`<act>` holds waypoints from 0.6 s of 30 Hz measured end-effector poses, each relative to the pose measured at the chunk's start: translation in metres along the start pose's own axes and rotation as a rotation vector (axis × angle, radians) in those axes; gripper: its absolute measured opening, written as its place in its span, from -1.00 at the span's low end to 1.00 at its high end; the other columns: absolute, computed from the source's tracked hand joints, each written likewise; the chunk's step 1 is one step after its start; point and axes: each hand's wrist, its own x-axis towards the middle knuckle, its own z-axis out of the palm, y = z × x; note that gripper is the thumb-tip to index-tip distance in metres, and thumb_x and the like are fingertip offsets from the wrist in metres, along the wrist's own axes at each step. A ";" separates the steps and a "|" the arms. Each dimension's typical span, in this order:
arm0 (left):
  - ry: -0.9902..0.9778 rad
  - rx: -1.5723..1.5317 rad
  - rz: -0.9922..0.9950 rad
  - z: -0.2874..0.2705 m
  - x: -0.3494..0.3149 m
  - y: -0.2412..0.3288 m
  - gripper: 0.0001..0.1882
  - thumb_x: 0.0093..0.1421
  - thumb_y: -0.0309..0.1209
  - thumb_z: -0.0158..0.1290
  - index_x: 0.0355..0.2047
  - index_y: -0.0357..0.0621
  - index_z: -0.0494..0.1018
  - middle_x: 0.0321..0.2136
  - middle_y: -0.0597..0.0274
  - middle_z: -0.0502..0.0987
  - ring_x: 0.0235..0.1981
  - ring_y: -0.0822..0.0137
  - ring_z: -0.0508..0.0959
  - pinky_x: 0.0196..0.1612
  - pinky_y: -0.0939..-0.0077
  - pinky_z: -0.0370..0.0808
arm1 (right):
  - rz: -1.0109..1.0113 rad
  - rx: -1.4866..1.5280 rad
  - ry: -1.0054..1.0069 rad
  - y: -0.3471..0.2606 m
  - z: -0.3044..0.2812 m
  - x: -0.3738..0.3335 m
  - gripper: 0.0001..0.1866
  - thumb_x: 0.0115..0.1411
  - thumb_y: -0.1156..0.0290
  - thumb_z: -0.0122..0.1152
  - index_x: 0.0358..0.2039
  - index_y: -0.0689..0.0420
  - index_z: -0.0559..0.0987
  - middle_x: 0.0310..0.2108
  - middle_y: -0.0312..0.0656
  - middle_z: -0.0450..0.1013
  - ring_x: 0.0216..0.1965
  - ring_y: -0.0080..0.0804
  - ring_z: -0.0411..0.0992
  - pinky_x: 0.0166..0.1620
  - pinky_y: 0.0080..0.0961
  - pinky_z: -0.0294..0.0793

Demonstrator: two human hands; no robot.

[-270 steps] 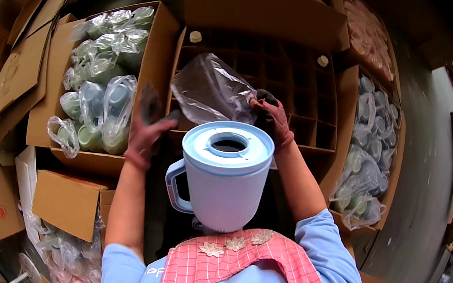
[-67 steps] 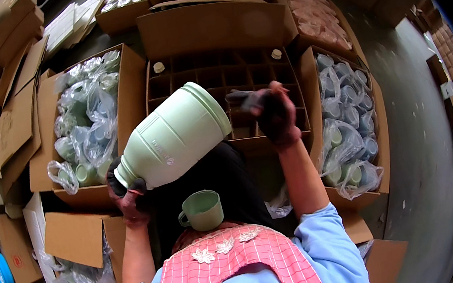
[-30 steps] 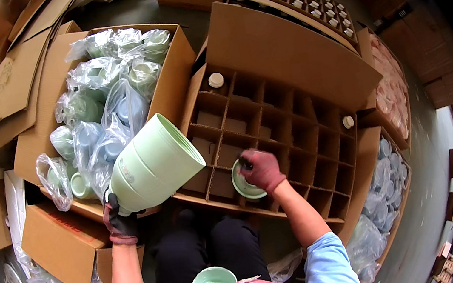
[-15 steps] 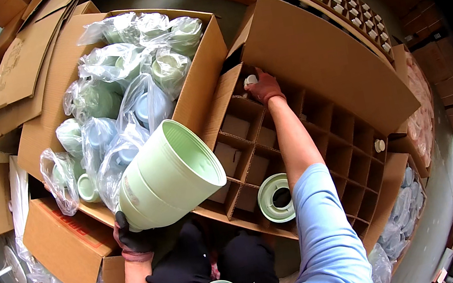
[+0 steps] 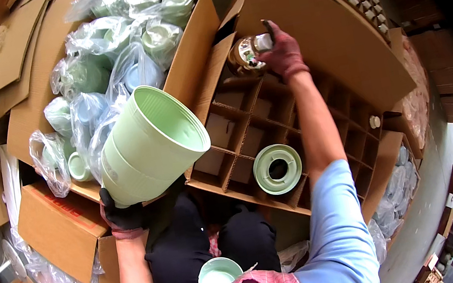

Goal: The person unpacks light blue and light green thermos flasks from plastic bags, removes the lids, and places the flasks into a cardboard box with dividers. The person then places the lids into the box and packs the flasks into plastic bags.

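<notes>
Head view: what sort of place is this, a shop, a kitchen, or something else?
Probably a packing or warehouse area: open cardboard boxes, one full of bagged green parts, a divider carton, and more stacked cartons behind.

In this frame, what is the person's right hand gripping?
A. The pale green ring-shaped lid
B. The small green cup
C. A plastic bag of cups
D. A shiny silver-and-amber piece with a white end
D: the right hand grips the shiny silver-and-amber piece above the divided carton; the ring-shaped lid lies apart in it.

Single head-worn fisheye view looked steeply down from close above; divided carton [image 5: 250, 137] lay ahead, lap near, rim edges bent.
</notes>
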 end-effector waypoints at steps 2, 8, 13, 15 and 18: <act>-0.010 -0.218 -0.114 0.005 0.001 0.011 -0.72 0.01 -0.51 0.14 -0.24 -0.14 0.38 -0.21 0.15 0.50 -0.21 0.18 0.51 -0.19 0.39 0.47 | -0.128 0.227 -0.032 -0.024 -0.079 -0.015 -0.11 -0.35 0.38 0.49 0.09 0.10 0.33 -0.22 -0.09 0.47 -0.19 -0.31 0.46 -0.08 -0.42 0.43; -0.320 0.445 0.374 -0.016 -0.016 0.041 -0.63 0.01 -0.42 0.15 -0.15 -0.20 0.37 -0.20 0.13 0.51 -0.18 0.19 0.51 -0.14 0.30 0.47 | -0.030 1.369 -0.669 -0.139 -0.258 -0.147 0.02 -0.38 0.36 0.50 0.17 0.24 0.23 -0.15 -0.19 0.43 -0.19 -0.49 0.41 -0.09 -0.60 0.38; -0.721 -0.136 -0.312 -0.040 -0.026 0.044 -0.39 0.21 0.00 -0.17 0.04 -0.28 0.31 -0.02 0.07 0.42 -0.01 0.14 0.43 0.06 0.20 0.36 | 0.053 1.513 -0.775 -0.201 -0.230 -0.267 -0.05 -0.28 0.32 0.45 0.16 0.26 0.22 -0.09 -0.18 0.37 -0.20 -0.51 0.40 -0.09 -0.60 0.37; -0.715 -0.194 -0.295 -0.072 -0.027 0.028 -0.35 0.19 0.04 -0.17 0.07 -0.26 0.28 0.02 0.09 0.40 0.01 0.19 0.41 0.08 0.25 0.33 | 0.168 1.468 -0.760 -0.222 -0.224 -0.300 -0.17 -0.21 0.41 0.40 0.13 0.23 0.27 -0.22 -0.24 0.40 -0.26 -0.54 0.41 -0.18 -0.63 0.41; -0.755 -0.128 -0.284 -0.073 -0.057 0.037 -0.30 0.17 0.10 -0.18 0.09 -0.25 0.26 0.04 0.11 0.38 0.02 0.25 0.40 0.08 0.31 0.31 | 0.443 1.452 -0.620 -0.255 -0.231 -0.341 -0.49 -0.08 0.60 0.24 -0.04 0.22 0.38 -0.37 -0.25 0.43 -0.39 -0.56 0.42 -0.28 -0.65 0.44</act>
